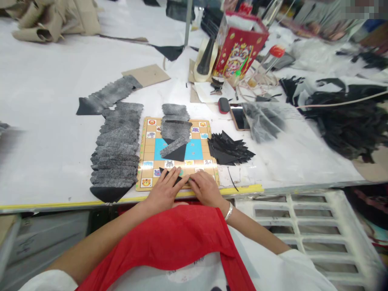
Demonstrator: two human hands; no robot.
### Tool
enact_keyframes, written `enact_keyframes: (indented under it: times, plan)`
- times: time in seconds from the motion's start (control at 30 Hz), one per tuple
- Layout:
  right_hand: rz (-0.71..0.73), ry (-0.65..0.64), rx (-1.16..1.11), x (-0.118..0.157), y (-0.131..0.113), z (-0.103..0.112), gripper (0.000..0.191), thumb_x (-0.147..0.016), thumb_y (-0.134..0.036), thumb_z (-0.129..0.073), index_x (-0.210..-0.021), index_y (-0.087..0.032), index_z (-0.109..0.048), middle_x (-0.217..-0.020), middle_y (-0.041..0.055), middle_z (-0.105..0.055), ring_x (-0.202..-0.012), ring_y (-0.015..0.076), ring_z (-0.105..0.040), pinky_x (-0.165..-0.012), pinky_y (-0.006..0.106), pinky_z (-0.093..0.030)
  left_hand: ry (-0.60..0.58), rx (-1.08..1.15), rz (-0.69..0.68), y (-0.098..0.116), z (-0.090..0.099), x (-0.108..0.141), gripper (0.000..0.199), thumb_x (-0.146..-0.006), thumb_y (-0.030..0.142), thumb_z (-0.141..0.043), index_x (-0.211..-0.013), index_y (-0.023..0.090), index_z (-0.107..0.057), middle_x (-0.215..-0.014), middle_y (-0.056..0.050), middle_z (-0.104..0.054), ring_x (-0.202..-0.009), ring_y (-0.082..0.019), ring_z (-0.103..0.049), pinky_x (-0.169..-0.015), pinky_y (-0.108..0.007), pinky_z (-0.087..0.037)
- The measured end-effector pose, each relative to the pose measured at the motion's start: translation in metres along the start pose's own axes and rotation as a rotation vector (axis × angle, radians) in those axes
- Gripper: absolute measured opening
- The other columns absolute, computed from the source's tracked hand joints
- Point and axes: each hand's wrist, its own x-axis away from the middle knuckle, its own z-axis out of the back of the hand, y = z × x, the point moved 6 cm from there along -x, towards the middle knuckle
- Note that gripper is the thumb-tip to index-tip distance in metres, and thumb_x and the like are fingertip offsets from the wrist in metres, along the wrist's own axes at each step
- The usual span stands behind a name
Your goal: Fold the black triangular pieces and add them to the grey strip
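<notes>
Left hand flat, fingers slightly spread, pinning black piece on board, likely so it can't slide. Right hand at piece's right end, fingertips together; grip hidden, can't tell. Grey stack left, black pile right on worktop, probably for easy reach.

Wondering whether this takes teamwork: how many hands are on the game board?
2. The left hand lies over a black piece near the board's front edge; the right hand is just beside it, toward the front right corner.
</notes>
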Motion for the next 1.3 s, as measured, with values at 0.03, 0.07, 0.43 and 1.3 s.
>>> enact_keyframes:
  times: [0.03,0.07,0.43,1.3]
  plan:
    - [-0.006,-0.027,0.036,-0.003,-0.001,-0.001,0.020,-0.093,-0.028,-0.044,-0.089,-0.017,-0.060,-0.082,0.0055,-0.059,-0.081,0.0170,-0.051,-0.073,0.029,-0.040,0.033,0.011,0.012,0.000,0.000,0.000,0.079,-0.080,0.056,-0.053,-0.142,0.012,-0.028,-0.144,-0.024,-0.033,-0.136,-0.032,-0.026,-0.109,-0.053,-0.019]
    - [-0.008,-0.050,0.072,-0.005,-0.002,-0.003,0.021,-0.092,-0.031,-0.045,-0.085,-0.018,-0.060,-0.080,0.0048,-0.058,-0.079,0.0167,-0.051,-0.071,0.029,-0.039,0.066,0.025,0.021,0.000,0.001,0.001,0.081,-0.081,0.057,-0.051,-0.141,0.009,-0.027,-0.142,-0.025,-0.035,-0.136,-0.031,-0.028,-0.110,-0.054,-0.018]
    - [0.047,-0.126,0.414,-0.023,0.006,0.007,0.011,-0.085,-0.017,-0.053,-0.075,-0.018,-0.058,-0.073,0.0050,-0.057,-0.072,0.0184,-0.049,-0.063,0.031,-0.028,0.350,0.085,0.135,-0.024,0.031,-0.020,0.032,-0.092,0.025,-0.042,-0.120,0.013,-0.051,-0.123,-0.013,-0.058,-0.118,-0.022,-0.050,-0.101,-0.041,-0.041]
    - [0.211,0.172,0.203,-0.064,0.018,0.024,0.023,-0.088,-0.014,-0.045,-0.105,-0.017,-0.061,-0.102,0.0087,-0.061,-0.094,0.0195,-0.050,-0.084,0.034,-0.038,0.249,-0.031,0.250,-0.062,0.036,-0.043,0.019,-0.091,0.014,-0.037,-0.089,0.016,-0.056,-0.088,-0.006,-0.059,-0.085,-0.017,-0.056,-0.077,-0.029,-0.048]
